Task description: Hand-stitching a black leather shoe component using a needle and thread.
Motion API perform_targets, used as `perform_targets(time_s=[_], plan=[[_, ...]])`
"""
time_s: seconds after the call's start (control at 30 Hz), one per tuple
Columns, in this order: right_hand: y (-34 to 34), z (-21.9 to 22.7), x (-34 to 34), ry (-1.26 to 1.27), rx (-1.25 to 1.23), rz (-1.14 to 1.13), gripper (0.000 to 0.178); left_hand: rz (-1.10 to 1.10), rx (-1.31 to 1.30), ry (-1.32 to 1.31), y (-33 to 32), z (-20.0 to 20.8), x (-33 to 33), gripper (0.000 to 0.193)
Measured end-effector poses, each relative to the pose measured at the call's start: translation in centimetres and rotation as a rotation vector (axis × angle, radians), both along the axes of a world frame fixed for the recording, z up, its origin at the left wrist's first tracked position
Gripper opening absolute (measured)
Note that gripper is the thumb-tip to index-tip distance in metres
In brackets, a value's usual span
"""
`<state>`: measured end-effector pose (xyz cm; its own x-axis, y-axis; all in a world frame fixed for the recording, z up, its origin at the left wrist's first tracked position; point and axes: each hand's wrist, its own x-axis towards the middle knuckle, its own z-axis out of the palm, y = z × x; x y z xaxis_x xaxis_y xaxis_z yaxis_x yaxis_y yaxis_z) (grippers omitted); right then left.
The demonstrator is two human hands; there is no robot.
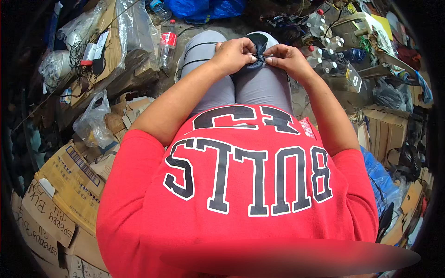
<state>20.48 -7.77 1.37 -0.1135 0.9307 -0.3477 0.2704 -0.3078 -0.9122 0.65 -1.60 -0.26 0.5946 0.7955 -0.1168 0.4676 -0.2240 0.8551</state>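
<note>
A soft dark piece [261, 43], black with a bluish sheen, rests on my right thigh near the knee. It looks gathered at its middle; its exact kind cannot be made out. My left hand [234, 53] pinches its left side between thumb and fingers. From the other side my right hand [288, 61] pinches it too, the fingertips of both hands almost meeting. Whatever fine part lies between the fingertips is too small to see. A thin black cord [198, 45] crosses my left knee and runs toward my left hand.
A bottle with a red cap [168, 44] stands beyond my left knee. Several small bottles [320, 55] cluster to the right. Blue plastic [204, 9] lies ahead. Cardboard boxes [69, 185] and a clear plastic bag [95, 121] are on the left; more cardboard [384, 132] sits at the right.
</note>
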Motion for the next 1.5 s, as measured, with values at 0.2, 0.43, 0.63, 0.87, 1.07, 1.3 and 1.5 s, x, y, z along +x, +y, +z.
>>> perform_targets(time_s=[0.2,0.43,0.63,0.87,1.07,1.3,1.5], plan=[[1.0,0.6,-0.1,-0.06,0.032,0.085,0.012,-0.161,0.105,0.067,0.9,1.3,0.1,0.014],[0.7,-0.2,2.6,0.121,0.012,0.073,0.017,-0.212,0.127,0.153,1.6,1.8,-2.8,0.008],[-2.7,0.4,2.5,-0.017,-0.052,0.016,0.019,-0.242,-0.043,0.188,1.3,2.7,-1.8,0.011],[-0.9,5.1,3.5,-0.256,0.139,0.039,0.017,-0.324,0.135,0.115,1.0,2.6,-0.8,0.014],[2.1,2.3,4.1,-0.814,0.488,-0.008,0.014,-0.377,0.321,0.214,1.2,2.5,-0.5,0.012],[1.2,4.9,-1.4,-1.128,0.65,0.667,0.005,-0.431,0.373,0.195,1.6,2.5,-1.2,0.013],[1.2,3.2,0.3,-0.959,0.682,0.672,0.003,-0.483,0.503,0.11,1.8,2.6,-4.0,0.007]])
